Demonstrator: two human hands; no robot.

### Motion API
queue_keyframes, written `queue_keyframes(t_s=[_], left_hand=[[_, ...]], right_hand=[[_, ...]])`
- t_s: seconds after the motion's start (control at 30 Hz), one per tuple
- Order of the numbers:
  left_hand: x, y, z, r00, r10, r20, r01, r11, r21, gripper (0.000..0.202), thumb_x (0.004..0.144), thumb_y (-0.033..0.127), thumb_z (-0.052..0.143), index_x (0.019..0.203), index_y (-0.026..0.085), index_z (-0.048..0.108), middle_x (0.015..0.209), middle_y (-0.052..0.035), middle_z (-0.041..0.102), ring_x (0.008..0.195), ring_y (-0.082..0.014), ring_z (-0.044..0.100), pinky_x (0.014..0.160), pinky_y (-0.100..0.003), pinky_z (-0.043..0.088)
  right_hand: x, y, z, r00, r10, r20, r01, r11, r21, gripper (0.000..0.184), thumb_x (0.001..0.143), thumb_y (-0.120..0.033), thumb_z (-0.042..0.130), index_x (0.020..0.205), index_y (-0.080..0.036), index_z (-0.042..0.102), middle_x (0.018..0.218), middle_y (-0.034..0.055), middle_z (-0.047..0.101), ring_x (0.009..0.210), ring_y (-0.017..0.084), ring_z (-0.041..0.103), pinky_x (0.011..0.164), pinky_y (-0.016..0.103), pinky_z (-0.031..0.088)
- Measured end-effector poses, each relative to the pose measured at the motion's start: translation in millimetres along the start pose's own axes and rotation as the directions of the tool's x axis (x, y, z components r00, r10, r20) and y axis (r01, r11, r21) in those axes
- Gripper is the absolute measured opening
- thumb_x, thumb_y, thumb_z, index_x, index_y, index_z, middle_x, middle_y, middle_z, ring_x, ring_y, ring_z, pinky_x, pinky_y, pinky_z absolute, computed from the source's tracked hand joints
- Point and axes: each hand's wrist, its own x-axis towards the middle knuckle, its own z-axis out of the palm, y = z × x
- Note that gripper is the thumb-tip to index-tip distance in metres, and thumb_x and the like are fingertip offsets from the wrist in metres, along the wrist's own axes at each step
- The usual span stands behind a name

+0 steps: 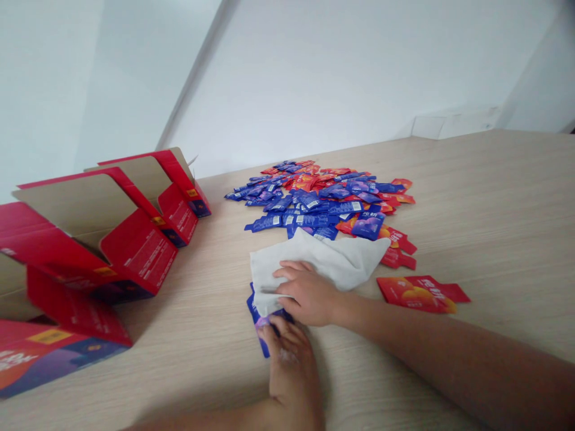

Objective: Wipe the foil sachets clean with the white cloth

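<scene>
My left hand point(291, 359) bends its fingers over the near end of a blue sachet point(262, 326), which lies flat on the table and is partly covered. Over the sachet's far part spreads a white cloth point(323, 254). My right hand point(309, 293) presses on this cloth with its fingers gripping it, close beside the left fingertips. Right of the cloth, near my right forearm, lies a single red-orange sachet point(422, 293). Just beyond the cloth is a heap of blue and red sachets point(314, 200), some overlapping.
Several open red boxes point(139, 254) stand in a row along the left side, flaps raised. The pale wooden table point(485, 221) reaches back to a white wall point(341, 78). A white flat object point(453, 124) sits against the wall at the far right.
</scene>
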Motion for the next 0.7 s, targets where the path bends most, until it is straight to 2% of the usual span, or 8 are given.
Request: queue_keyframes(t_s=[0.1,0.23,0.33,0.5,0.6,0.7], left_hand=[[0.6,0.1,-0.6,1.0,0.001,0.016,0.0,1.0,-0.015,0.04,0.078,0.001,0.038,0.106,-0.003,0.067,0.106,-0.0297,0.067,0.091,-0.0317,0.069,0.091,-0.047,0.051],[0.3,1.3,1.1,1.0,-0.019,0.0,0.019,0.999,-0.028,0.04,0.078,0.001,0.039,0.107,-0.001,0.067,0.104,-0.0277,0.069,0.093,-0.032,0.069,0.091,-0.046,0.051],[-0.5,1.8,2.6,1.0,-0.017,-0.016,0.016,0.999,-0.039,0.04,0.078,0.001,0.04,0.108,-0.002,0.066,0.102,-0.0279,0.069,0.093,-0.0323,0.069,0.091,-0.046,0.051],[-1.5,1.6,3.7,0.998,-0.051,-0.035,0.05,0.998,-0.044,0.038,0.078,0.0,0.039,0.105,-0.004,0.067,0.101,-0.03,0.069,0.092,-0.0314,0.069,0.092,-0.046,0.051],[-1.1,1.6,4.6,0.999,-0.013,-0.043,0.011,0.999,-0.032,0.039,0.079,0.001,0.039,0.104,-0.003,0.068,0.104,-0.03,0.068,0.092,-0.0323,0.069,0.092,-0.048,0.05],[-0.1,1.2,4.0,0.999,0.003,-0.032,-0.004,1.0,-0.016,0.039,0.078,0.002,0.039,0.104,-0.001,0.068,0.105,-0.0294,0.068,0.095,-0.0333,0.068,0.091,-0.048,0.051]], right_hand=[[-0.4,0.4,-1.1,1.0,-0.024,0.004,0.024,1.0,0.006,0.026,0.088,-0.03,0.051,0.098,-0.021,0.073,0.131,0.008,0.057,0.132,0.029,0.037,0.106,0.049,0.029],[-1.4,-0.7,-3.9,0.989,-0.143,0.038,0.141,0.989,0.047,0.023,0.088,-0.028,0.052,0.093,-0.022,0.073,0.131,0.0057,0.057,0.132,0.027,0.038,0.106,0.047,0.029],[-1.5,-2.5,-5.5,0.984,-0.175,0.036,0.172,0.983,0.07,0.025,0.09,-0.032,0.05,0.09,-0.021,0.072,0.13,0.0055,0.059,0.132,0.027,0.038,0.106,0.047,0.03],[0.2,-2.9,-3.5,0.997,-0.078,0.023,0.078,0.997,0.028,0.03,0.093,-0.034,0.046,0.09,-0.02,0.073,0.13,0.0063,0.058,0.132,0.027,0.037,0.106,0.048,0.029],[0.7,-1.7,-2.0,1.0,0.018,0.013,-0.017,1.0,-0.012,0.031,0.093,-0.035,0.045,0.094,-0.021,0.073,0.131,0.0072,0.057,0.133,0.028,0.035,0.107,0.05,0.026],[0.1,-1.0,-2.8,0.999,0.043,0.007,-0.042,0.999,-0.027,0.031,0.093,-0.037,0.046,0.096,-0.022,0.073,0.132,0.0074,0.057,0.134,0.029,0.034,0.107,0.051,0.024]])
